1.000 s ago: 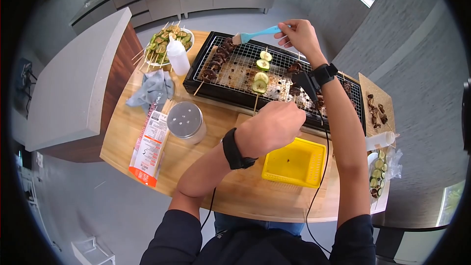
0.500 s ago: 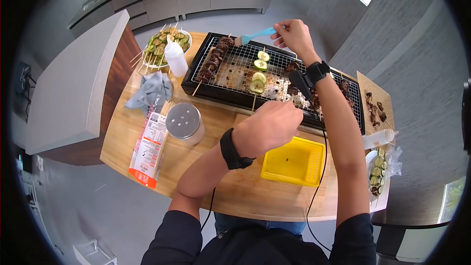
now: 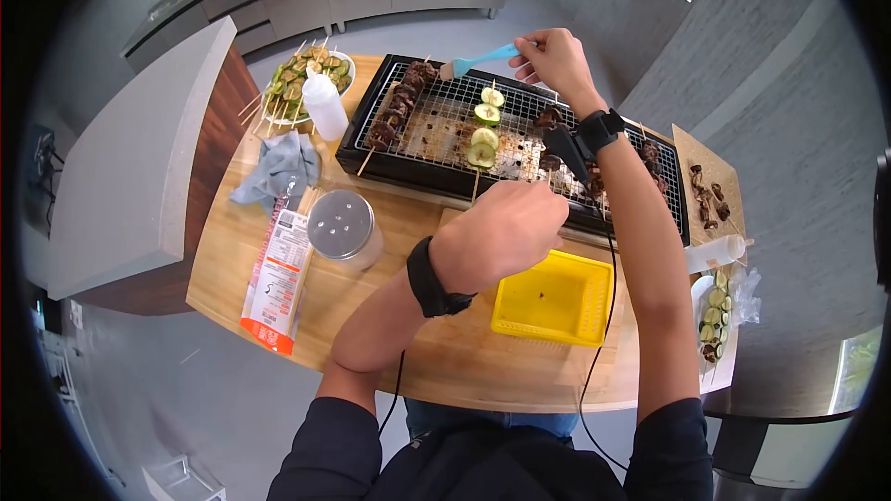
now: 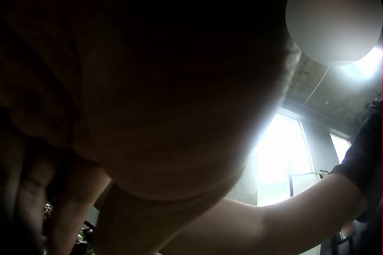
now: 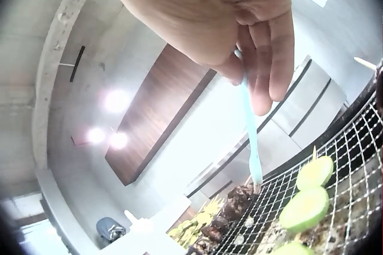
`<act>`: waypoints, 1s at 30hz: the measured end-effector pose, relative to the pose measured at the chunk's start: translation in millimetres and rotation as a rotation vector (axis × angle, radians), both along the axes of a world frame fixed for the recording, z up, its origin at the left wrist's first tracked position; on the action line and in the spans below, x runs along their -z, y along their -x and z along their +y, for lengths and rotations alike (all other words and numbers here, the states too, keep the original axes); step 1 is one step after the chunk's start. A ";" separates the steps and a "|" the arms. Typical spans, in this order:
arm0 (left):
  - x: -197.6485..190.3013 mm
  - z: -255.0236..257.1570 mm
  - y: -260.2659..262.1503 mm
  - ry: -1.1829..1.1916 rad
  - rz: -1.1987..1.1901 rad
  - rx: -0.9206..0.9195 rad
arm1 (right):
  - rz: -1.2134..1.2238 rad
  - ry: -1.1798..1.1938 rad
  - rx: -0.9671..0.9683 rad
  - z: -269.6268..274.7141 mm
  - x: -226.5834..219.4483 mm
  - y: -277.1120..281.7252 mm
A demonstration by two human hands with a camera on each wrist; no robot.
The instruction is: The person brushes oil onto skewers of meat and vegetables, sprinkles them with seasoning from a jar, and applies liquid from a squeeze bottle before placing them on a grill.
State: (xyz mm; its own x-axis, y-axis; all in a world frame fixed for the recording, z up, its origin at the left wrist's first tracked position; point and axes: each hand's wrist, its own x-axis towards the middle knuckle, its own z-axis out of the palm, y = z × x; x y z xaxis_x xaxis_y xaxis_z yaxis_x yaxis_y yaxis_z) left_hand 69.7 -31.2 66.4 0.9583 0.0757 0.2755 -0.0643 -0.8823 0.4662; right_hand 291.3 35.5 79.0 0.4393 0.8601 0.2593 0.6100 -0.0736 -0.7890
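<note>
My right hand [image 3: 559, 63] pinches the blue handle of a basting brush [image 3: 487, 57] above the far edge of the grill. Its bristles sit right beside the far end of the leftmost skewer of dark brown pieces [image 3: 394, 109]; the right wrist view shows the brush [image 5: 251, 135] hanging down from thumb and fingers. My left hand [image 3: 501, 234], fingers bent, is at the grill's near edge and overlaps the stick end of another dark skewer [image 3: 549, 161]. I cannot tell whether it grips that stick. Between these skewers lies one of pale green vegetable slices [image 3: 483, 134].
The black grill [image 3: 408, 178] carries more dark skewers at right. A yellow basket [image 3: 553, 301], shaker [image 3: 342, 227], squeeze bottle [image 3: 325, 107], grey cloth [image 3: 277, 167] and skewer packet [image 3: 277, 283] stand around. A plate of vegetable skewers [image 3: 306, 83] is far left. Cables trail from both wrists.
The brush's bristles have shifted slightly right, away from the leftmost skewer, whose far stick tip now shows. The left hand stays over the same skewer end. The whole head view has shifted a little.
</note>
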 end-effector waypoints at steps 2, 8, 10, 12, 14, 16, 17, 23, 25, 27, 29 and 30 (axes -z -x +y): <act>1.5 -0.2 -0.6 -0.002 -0.014 0.004 | -0.042 0.013 0.008 -8.1 -3.9 -1.2; 6.5 1.8 -1.1 -0.002 -0.033 -0.016 | -0.076 -0.075 -0.001 -49.6 -17.4 -3.0; 9.5 6.6 1.8 -0.005 -0.128 -0.001 | -0.064 -0.103 0.015 -71.2 -18.6 -7.4; 4.7 10.8 2.0 0.042 -0.026 -0.040 | -0.054 -0.140 0.028 -92.8 -20.1 -15.3; 0.7 11.9 -0.9 0.018 -0.013 -0.053 | -0.006 -0.187 0.049 -117.5 -22.1 -22.0; -2.3 13.0 -5.6 0.012 0.203 -0.143 | 0.063 -0.203 0.092 -147.2 -23.1 -21.6; -2.3 12.6 -6.1 0.013 0.203 -0.161 | 0.091 -0.193 0.130 -161.2 -24.2 -21.8; 5.4 11.2 -19.0 0.001 0.194 -0.086 | 0.269 -0.262 0.228 -224.1 -6.3 -22.3; 16.1 10.0 -24.4 -0.025 0.149 -0.057 | 0.248 -0.266 0.194 -228.8 -6.0 -20.8; 26.2 7.4 -31.0 -0.046 0.099 -0.022 | 0.197 -0.283 0.137 -230.5 -3.2 -19.7; 33.2 5.6 -34.0 -0.028 0.170 -0.049 | 0.189 -0.246 0.158 -230.6 -3.5 -15.4; 35.6 6.2 -35.5 -0.036 0.184 -0.037 | 0.176 -0.207 0.167 -230.0 -3.9 -12.2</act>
State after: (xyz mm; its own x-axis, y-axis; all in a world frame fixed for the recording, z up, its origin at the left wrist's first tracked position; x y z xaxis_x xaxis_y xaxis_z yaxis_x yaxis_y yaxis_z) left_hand 105.2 -25.1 30.8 0.9895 0.1050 0.0995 0.0516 -0.8988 0.4352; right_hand 303.5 -194.5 82.9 0.6238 0.7092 0.3285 0.4558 0.0113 -0.8900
